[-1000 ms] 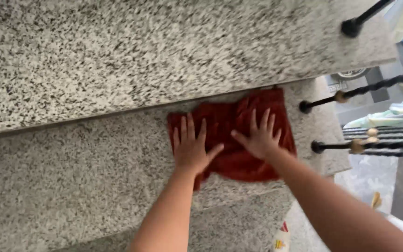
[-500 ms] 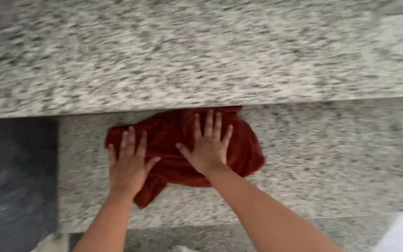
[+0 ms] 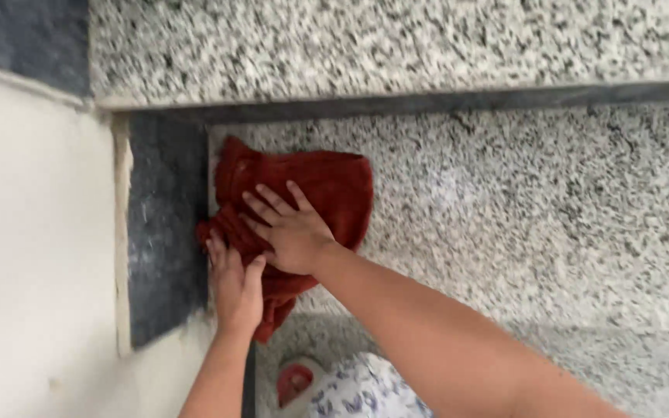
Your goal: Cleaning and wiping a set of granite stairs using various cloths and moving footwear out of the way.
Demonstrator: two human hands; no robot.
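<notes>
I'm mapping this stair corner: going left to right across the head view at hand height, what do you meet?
White wall → dark stone skirting → left hand → red cloth → bare speckled granite step.

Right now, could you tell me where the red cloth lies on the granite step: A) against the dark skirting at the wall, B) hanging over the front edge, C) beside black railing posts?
A: both hands press the red cloth into the corner against the dark skirting.
</notes>
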